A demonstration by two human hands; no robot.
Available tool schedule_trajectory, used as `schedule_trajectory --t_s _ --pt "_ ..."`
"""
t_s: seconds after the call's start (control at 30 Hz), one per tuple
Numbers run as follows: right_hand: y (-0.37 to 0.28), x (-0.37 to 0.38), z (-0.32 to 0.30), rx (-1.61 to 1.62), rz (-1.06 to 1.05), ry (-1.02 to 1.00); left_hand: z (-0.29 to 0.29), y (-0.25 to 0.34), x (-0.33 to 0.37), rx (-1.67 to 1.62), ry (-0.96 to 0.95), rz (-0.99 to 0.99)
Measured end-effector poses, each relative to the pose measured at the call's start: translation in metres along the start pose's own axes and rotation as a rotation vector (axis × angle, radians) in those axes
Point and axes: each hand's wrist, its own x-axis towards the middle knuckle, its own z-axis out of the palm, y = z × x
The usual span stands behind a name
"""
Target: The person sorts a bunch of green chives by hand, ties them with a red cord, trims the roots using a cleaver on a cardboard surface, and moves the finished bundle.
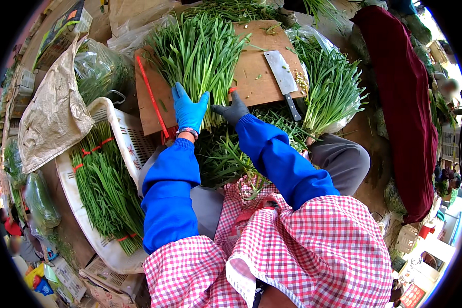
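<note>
A thick bunch of garlic chives [197, 56] lies on a wooden board [256, 77], pale stem ends toward me. My left hand [189, 109], in a blue glove, rests against the left of the stems with fingers spread. On their right side is my right hand [232, 110], in a dark grey glove, its thumb and forefinger apart against the stem ends. A small red bit [232, 90] shows at its fingertip; I cannot tell whether it is held. Along the board's left side runs a red tie strip [151, 95]. A cleaver [281, 72] lies flat to the right, handle toward me.
At left, a white plastic basket [66, 174] holds chives [105, 190] bound with red ties. More loose chives [333, 87] lie in plastic right of the board. Leaf trimmings [223, 159] heap below my hands. A dark red cloth [395, 102] covers a long pile farther right.
</note>
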Motion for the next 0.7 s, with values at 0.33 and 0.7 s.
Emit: schedule_trajectory --t_s 0.33,0.7 --pt "0.024 0.021 -0.017 0.379 0.076 -0.029 0.004 -0.005 0.001 -0.01 0.042 0.005" --pt "0.022 0.02 -0.026 0.365 0.076 -0.092 -0.001 0.0 0.0 0.0 0.003 -0.044"
